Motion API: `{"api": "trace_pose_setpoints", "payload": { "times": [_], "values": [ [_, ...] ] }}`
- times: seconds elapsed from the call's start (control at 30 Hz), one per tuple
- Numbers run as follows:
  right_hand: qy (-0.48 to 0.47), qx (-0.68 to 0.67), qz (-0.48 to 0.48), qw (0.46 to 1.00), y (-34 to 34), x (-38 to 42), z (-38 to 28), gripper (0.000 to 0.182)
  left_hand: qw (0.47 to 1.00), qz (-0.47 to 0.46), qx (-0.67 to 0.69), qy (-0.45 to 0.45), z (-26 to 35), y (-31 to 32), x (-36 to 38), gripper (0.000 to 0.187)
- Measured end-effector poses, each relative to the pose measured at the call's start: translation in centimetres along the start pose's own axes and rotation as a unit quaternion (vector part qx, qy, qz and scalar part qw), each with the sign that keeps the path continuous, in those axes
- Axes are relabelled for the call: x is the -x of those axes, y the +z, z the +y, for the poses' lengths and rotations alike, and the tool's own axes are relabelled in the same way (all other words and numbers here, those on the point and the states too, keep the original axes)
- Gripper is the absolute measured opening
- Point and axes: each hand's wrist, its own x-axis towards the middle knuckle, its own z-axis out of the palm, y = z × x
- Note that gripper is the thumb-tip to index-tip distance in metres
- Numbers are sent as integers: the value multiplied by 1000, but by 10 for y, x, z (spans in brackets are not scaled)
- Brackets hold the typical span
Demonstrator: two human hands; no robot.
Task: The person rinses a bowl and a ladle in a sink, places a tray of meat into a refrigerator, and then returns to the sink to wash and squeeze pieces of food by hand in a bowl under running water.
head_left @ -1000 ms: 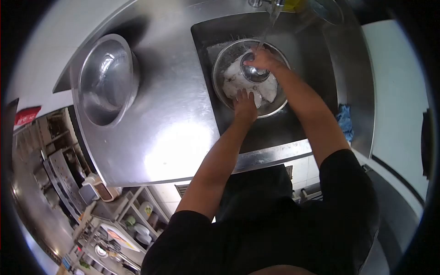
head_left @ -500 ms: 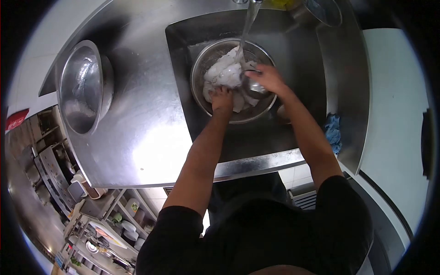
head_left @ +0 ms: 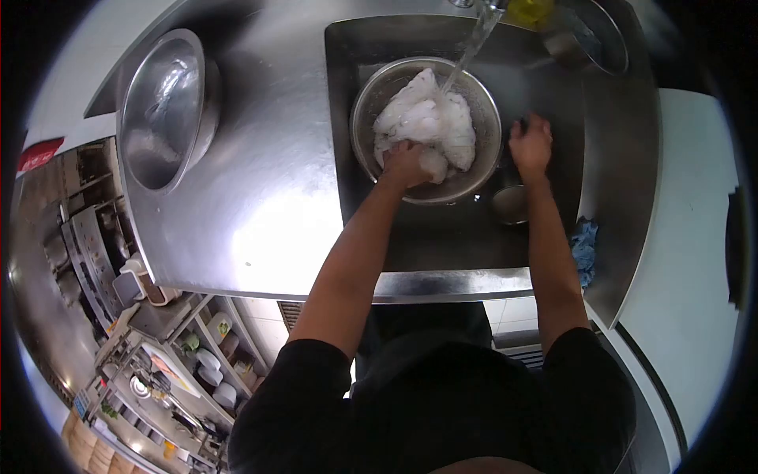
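A round metal bowl stands in the sink, heaped with wet, soft white pieces whose kind I cannot make out. My left hand is in the front of the bowl, its fingers curled onto the white pieces and partly hidden. Beyond the bowl's right rim, my right hand is over the sink with its fingers bent; anything within them is hidden. Just left of the right wrist lies a small round metal vessel. Water from the tap runs into the bowl.
Around the bowl is the dark sink basin. A large metal bowl rests on the left counter, and a metal pot is at the back right. A blue cloth lies on the right edge, and a yellow item is near the tap.
My right hand has left the bowl toward the right; the small metal vessel it held there no longer shows over the bowl. My left hand stays on the white pieces. The view has shifted.
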Motion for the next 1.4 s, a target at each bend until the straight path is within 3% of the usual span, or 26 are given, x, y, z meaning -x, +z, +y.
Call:
{"api": "trace_pose_setpoints", "payload": {
  "times": [0.03,0.1,0.17,0.27,0.4,0.5,0.6,0.7,0.83,0.93,1.0,1.07,1.13,1.23,1.27,1.37,1.4],
  "values": [
    [-45,-9,25,999,-5,0,-21,50,1000,-1,13,9,-4,5,-1,73],
    [-149,-154,-110,970,-18,-9,-83,56,1000,9,-8,6,2,4,4,72],
    [-207,-199,-142,947,44,-22,-109,64,1000,24,-8,15,2,7,4,72],
    [-163,-178,-280,929,76,-37,-133,71,998,55,17,32,-11,14,2,72],
    [-176,-175,-352,903,77,-45,-123,79,995,82,47,25,-8,8,10,69],
    [-220,-195,-345,891,73,-32,-107,80,994,90,57,-4,-9,17,8,69],
    [-190,-292,-383,855,70,-21,-103,83,990,117,68,-36,-9,19,2,68],
    [-125,-232,-361,895,49,-7,-115,90,987,138,74,-46,-7,23,-1,74],
    [-86,-234,-202,947,77,24,-127,85,984,130,99,-65,-6,18,-3,80],
    [-53,-227,-170,957,71,40,-138,79,987,3,138,-79,-5,-8,-1,85],
    [-20,-239,-159,958,53,45,-145,74,965,6,256,-54,-15,-8,-9,89],
    [11,-345,-160,925,35,40,-140,69,903,70,419,-62,-18,-10,-10,92],
    [53,-450,-153,878,40,28,-116,57,764,186,610,-101,10,-41,17,94],
    [106,-531,-219,812,-29,6,-136,55,596,268,749,-111,52,-77,17,88],
    [75,-504,-232,829,-35,-7,-137,53,639,301,695,-132,40,-52,-25,84],
    [29,-472,-222,852,-36,-28,-138,48,449,212,864,-77,55,-86,-23,82],
    [13,-465,-216,858,-41,-32,-141,46,444,201,870,-82,56,-85,-29,82]
  ]
}}
